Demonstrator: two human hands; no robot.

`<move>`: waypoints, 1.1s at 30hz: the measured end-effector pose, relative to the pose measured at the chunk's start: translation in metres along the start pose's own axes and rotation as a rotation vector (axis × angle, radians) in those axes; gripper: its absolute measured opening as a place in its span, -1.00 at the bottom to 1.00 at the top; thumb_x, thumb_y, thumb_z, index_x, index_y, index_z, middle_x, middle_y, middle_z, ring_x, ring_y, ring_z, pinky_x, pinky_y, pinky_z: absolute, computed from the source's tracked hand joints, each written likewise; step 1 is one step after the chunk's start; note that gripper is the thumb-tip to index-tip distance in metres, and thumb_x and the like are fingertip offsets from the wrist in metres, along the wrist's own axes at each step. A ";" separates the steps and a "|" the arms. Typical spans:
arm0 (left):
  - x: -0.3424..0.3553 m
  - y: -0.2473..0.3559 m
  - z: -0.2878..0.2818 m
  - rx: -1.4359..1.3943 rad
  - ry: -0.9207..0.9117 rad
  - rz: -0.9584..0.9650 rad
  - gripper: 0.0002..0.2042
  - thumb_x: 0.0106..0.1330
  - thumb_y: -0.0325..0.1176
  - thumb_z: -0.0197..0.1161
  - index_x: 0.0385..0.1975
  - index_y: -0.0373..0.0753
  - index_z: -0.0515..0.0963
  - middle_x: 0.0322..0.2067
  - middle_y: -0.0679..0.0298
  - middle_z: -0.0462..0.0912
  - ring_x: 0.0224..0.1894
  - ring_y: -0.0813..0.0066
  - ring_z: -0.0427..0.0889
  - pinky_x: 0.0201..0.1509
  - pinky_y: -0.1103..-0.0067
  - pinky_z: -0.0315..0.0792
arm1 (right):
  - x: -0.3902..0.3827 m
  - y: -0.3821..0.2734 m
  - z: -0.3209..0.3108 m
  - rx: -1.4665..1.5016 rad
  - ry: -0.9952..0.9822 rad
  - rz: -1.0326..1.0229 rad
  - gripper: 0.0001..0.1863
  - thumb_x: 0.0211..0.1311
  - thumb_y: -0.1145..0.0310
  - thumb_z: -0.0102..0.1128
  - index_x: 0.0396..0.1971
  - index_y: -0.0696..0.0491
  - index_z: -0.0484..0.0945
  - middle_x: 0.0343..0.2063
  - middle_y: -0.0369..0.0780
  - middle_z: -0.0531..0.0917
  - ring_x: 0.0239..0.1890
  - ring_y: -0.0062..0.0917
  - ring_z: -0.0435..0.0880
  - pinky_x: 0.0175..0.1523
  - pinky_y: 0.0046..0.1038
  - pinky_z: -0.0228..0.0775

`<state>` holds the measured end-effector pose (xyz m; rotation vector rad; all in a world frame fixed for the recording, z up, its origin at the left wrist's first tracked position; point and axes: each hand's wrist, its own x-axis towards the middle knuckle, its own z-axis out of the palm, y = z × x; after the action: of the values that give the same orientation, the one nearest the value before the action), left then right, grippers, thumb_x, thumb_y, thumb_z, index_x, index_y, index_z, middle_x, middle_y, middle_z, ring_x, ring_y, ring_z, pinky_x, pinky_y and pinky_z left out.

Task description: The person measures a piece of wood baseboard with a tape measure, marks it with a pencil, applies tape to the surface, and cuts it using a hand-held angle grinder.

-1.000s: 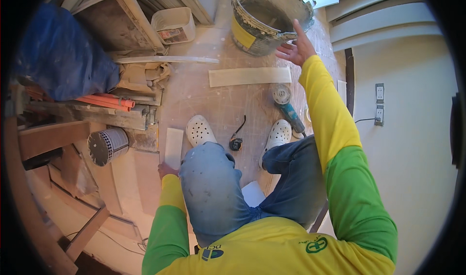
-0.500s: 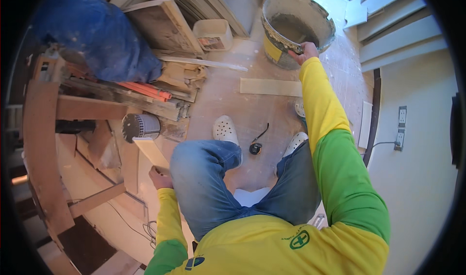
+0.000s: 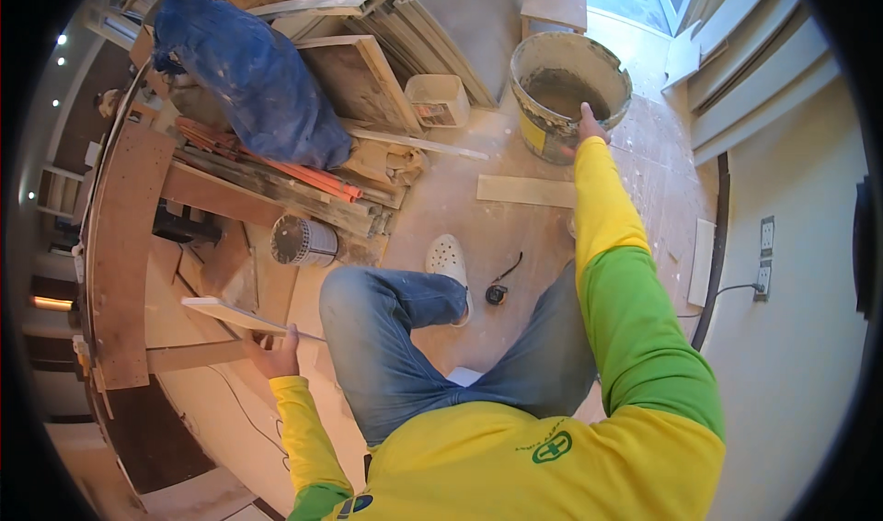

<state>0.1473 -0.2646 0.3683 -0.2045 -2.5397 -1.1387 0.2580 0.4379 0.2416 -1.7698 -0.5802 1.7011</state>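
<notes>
My left hand (image 3: 274, 355) grips a thin pale board strip (image 3: 225, 311), raised off the floor beside my bent left leg. Up ahead, my right hand (image 3: 589, 127) holds the near rim of a large mortar-crusted bucket (image 3: 529, 98) with grey material inside and a yellow label. A loose pale strip (image 3: 515, 188) lies just below the bucket. Between my legs a black tape measure (image 3: 497, 294) rests on the dusty floor. The grinder beside it is almost wholly hidden by my right arm.
A blue wrapped bundle (image 3: 248, 89), leaning boards (image 3: 441, 38), orange pipes (image 3: 336, 185) and a white tub (image 3: 437, 101) crowd the left. A can (image 3: 302, 241) and wooden framework (image 3: 129, 254) are nearer. Slats (image 3: 763, 89) and an outlet with a cord (image 3: 763, 280) line the right.
My right hand went from open to gripping the bucket rim. My left hand lifted the strip from beside my foot and moved it leftward. The view has shifted, showing more on the left.
</notes>
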 end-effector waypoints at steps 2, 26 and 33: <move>0.012 0.012 -0.007 0.013 0.022 0.023 -0.20 -0.14 -0.36 0.60 0.16 -0.32 0.29 0.02 0.13 0.37 0.04 0.30 0.45 0.08 0.36 0.45 | -0.015 0.004 0.003 -0.101 0.097 -0.123 0.07 -0.04 -0.09 0.44 0.34 0.22 0.12 0.29 0.04 0.32 0.27 -0.08 0.39 0.26 -0.05 0.31; 0.065 0.144 0.108 -0.021 -0.159 0.852 -0.16 -0.26 -0.12 0.55 0.10 -0.31 0.35 -0.05 -0.01 0.45 0.06 -0.02 0.40 0.17 0.24 0.36 | -0.182 0.022 -0.177 -0.317 -0.462 -0.470 -0.44 0.26 0.03 0.19 0.13 0.08 0.42 -0.17 -0.17 0.61 -0.32 -0.49 0.64 -0.37 -0.47 0.52; 0.057 0.163 0.159 -0.026 -0.326 0.898 -0.16 -0.23 -0.15 0.56 0.12 -0.33 0.33 -0.02 -0.01 0.43 0.09 0.00 0.38 0.21 0.28 0.32 | -0.160 0.037 -0.176 -0.332 -0.339 -0.510 -0.50 0.19 0.08 0.25 0.01 0.11 0.53 -0.23 -0.19 0.66 -0.41 -0.53 0.65 -0.46 -0.52 0.47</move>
<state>0.0983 -0.0381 0.4052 -1.4539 -2.2153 -0.7924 0.4159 0.2793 0.3303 -1.3689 -1.3999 1.5993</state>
